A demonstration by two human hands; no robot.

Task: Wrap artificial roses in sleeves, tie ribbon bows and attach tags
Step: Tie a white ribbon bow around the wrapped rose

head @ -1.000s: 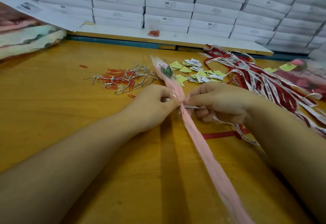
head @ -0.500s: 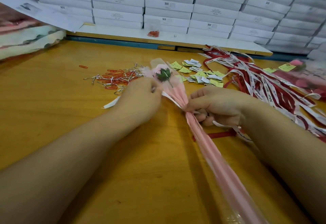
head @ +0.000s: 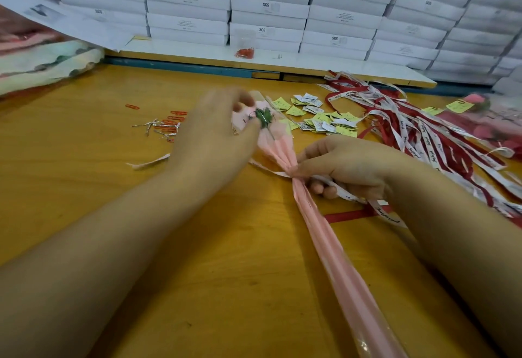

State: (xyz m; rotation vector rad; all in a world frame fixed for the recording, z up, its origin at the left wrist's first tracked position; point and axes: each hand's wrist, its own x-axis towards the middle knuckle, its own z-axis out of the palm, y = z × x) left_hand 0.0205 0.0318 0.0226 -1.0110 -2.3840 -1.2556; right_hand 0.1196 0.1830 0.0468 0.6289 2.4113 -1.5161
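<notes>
Nearest, at 5 o'clock in the view, the long pink plastic sleeve point(head: 327, 242) runs from the bottom edge up across the yellow wooden table point(head: 84, 194), slanting toward 11 o'clock. At its gathered neck the right hand point(head: 350, 165) pinches the sleeve between thumb and forefinger. Its other fingers are curled round the white printed ribbon point(head: 348, 196), just as they were half a second ago. One end of the ribbon trails to 4 o'clock over a red strip point(head: 347, 215) on the table. The other end passes behind the left hand and lies out at 9 o'clock. A second ago both hands met at that neck. Since then the left hand point(head: 214, 140) has travelled toward 12 o'clock and now sits, smeared by motion, against the sleeve's open top, beside the artificial rose point(head: 264, 117) with its green calyx. Whether its fingers grasp the sleeve or merely touch it cannot be told. The rose head lies about where it was half a second ago. Beyond the left hand, at 10 o'clock, a heap of red paper clips and silver twist ties point(head: 166, 128) is more hidden by the hand than before. At 1 o'clock lie small yellow and white tags point(head: 324, 122), and at 2 o'clock a tangle of red and white ribbons point(head: 423, 137). Farthest, stacked white cardboard boxes point(head: 268, 5) fill the back.
</notes>
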